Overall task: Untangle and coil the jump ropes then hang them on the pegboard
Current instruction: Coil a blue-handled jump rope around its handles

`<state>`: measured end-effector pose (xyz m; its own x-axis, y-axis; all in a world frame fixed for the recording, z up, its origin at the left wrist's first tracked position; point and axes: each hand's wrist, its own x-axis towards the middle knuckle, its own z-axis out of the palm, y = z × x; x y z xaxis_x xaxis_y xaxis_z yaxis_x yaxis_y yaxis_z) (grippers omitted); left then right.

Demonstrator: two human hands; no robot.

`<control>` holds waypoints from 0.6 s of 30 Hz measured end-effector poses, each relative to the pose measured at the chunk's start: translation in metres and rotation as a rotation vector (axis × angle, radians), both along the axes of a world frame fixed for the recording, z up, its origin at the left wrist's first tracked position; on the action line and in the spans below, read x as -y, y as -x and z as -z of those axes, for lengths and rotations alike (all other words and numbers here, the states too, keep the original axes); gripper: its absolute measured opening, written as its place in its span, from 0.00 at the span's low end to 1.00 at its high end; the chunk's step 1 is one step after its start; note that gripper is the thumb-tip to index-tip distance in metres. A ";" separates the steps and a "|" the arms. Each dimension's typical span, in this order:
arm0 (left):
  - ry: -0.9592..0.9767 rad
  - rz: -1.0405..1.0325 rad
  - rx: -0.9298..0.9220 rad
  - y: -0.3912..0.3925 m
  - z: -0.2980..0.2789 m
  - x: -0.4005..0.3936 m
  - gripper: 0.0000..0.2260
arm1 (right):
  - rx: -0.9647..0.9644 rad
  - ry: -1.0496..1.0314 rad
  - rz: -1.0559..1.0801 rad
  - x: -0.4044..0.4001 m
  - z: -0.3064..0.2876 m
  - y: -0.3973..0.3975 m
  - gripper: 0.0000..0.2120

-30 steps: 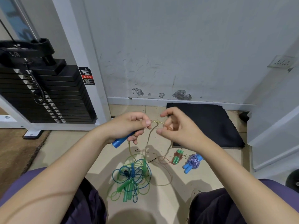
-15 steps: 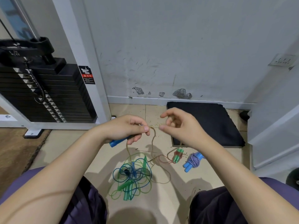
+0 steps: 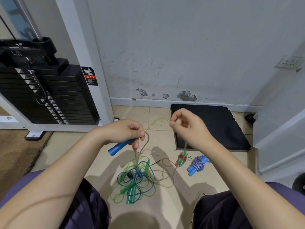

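Left hand (image 3: 125, 133) curled round a blue handle (image 3: 119, 147), thumb and forefinger also pinching the yellowish rope (image 3: 156, 123). Right hand (image 3: 188, 128) pinched the same rope's other end of a twisted stretch, remaining fingers curled. Rope hung down to the tangled pile (image 3: 135, 177) of green and blue ropes on the floor (image 3: 69, 151) between the knees. Coiled red rope (image 3: 181, 160) and blue-white bundle (image 3: 198, 164) lay just right of it. Black mat (image 3: 222, 126) sat against the wall (image 3: 181, 47); weight stack (image 3: 49, 96) boxed in the left.
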<state>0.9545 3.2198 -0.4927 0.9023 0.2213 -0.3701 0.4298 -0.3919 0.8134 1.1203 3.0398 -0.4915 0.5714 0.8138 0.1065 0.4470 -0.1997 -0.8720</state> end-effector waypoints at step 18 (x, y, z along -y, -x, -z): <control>0.233 -0.079 0.159 -0.008 -0.004 0.022 0.09 | 0.164 0.104 -0.183 -0.002 0.002 0.020 0.13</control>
<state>0.9626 3.1979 -0.4888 0.9365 0.2188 -0.2740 0.3110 -0.1571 0.9374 1.1008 3.0413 -0.4932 0.3954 0.9135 0.0960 0.6178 -0.1871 -0.7638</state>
